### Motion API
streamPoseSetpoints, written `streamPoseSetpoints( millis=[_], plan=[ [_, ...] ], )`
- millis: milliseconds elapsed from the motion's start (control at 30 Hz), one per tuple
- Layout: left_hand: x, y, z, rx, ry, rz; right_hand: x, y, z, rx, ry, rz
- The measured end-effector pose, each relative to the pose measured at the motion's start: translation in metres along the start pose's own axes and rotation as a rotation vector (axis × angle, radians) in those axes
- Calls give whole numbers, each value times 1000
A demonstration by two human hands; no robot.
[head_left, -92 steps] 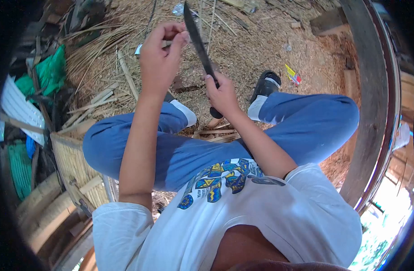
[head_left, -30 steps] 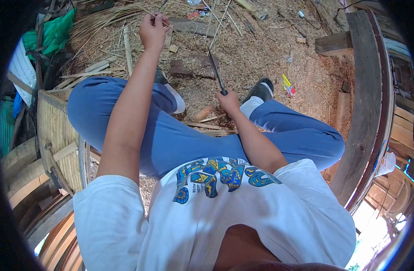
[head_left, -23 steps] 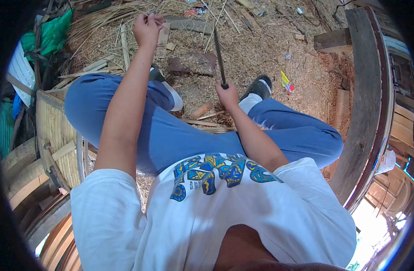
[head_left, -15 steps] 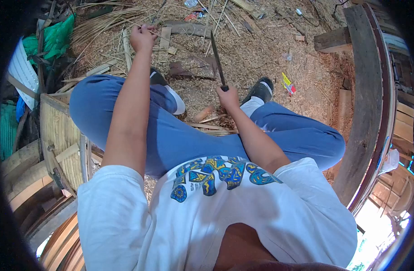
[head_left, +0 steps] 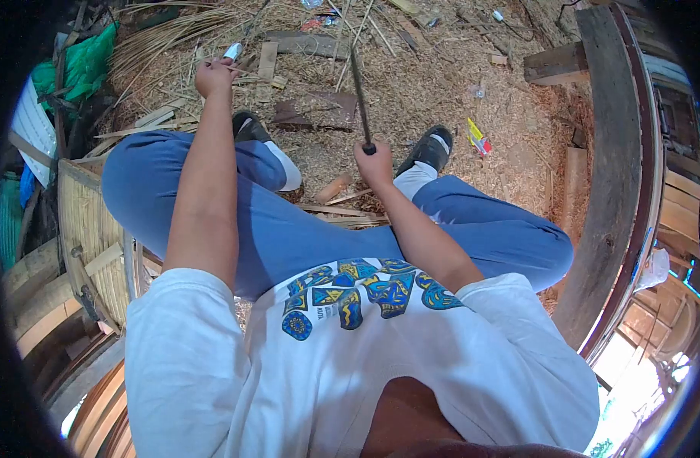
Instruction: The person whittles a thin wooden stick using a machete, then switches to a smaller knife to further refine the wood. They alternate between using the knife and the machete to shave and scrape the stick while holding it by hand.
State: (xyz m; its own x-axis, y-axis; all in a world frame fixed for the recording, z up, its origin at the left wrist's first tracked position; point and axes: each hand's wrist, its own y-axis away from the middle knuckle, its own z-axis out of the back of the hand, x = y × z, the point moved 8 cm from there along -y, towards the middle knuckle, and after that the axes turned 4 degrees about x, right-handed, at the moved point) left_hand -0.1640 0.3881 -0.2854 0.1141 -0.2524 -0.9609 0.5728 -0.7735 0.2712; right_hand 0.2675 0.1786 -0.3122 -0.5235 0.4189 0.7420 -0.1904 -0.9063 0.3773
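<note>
My left hand is out at the upper left with its fingers closed in a pinch. A thin wooden strip sticks out of it to the right. Just beyond the fingers is a small white object that I cannot make out. My right hand, near the middle, is wrapped round the dark handle of a long knife. Its narrow dark blade points up and away from me. The blade and the strip are well apart.
Wood shavings cover the ground. A bundle of thin strips lies at the upper left. A flat brown board rests between my feet. A yellow and red wrapper lies right of them. A thick wooden beam borders the right side.
My left hand has moved left and a little closer with the strip, and the white object now shows beyond it. The right hand and knife have shifted slightly left, along with the whole view.
</note>
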Motion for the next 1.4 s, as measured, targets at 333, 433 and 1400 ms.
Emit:
streamPoseSetpoints(
  millis=[333, 433, 1400],
  plan=[
    [-4, 11, -4, 13, -36, 6, -93, 7, -32, 203, 228, -362],
    [-2, 7, -3, 18, -46, 32, -80, 4, -31, 178, 214, -338],
    [-9, 21, 5, -99, -53, 9, -69, 18, -28, 252, 277, -419]
  ],
)
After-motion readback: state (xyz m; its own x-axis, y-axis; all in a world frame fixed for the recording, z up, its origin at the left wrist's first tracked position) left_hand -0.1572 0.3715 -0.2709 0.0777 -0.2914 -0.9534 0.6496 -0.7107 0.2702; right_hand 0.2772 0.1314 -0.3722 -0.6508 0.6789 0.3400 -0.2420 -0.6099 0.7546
